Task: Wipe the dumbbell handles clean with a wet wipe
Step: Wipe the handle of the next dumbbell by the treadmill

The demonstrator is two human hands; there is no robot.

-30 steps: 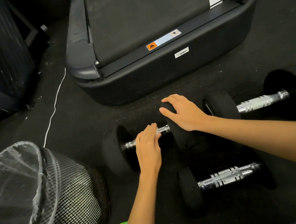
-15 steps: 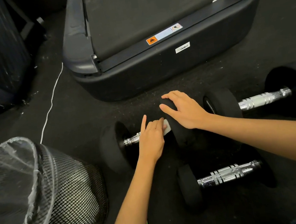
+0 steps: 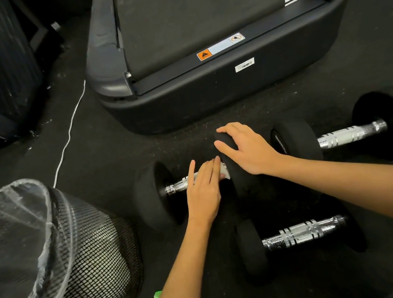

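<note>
Item: black round-headed dumbbell with ribbed chrome handle (image 3: 179, 184), lying on the dark floor under both hands.

Left hand (image 3: 204, 191): fingers laid over the handle, pressing a small white wet wipe (image 3: 225, 173) against it beside the right-hand head.

Right hand (image 3: 246, 149): cupped over that head, bracing it.

Risks:
- the round heads probably roll if the bracing slackens, pinching fingers;
- the wipe may bunch against the head, leaving the handle's left end, beyond the left fingertips, uncleaned.

Two matching dumbbells (image 3: 303, 233) lie right of and below the hands.
</note>
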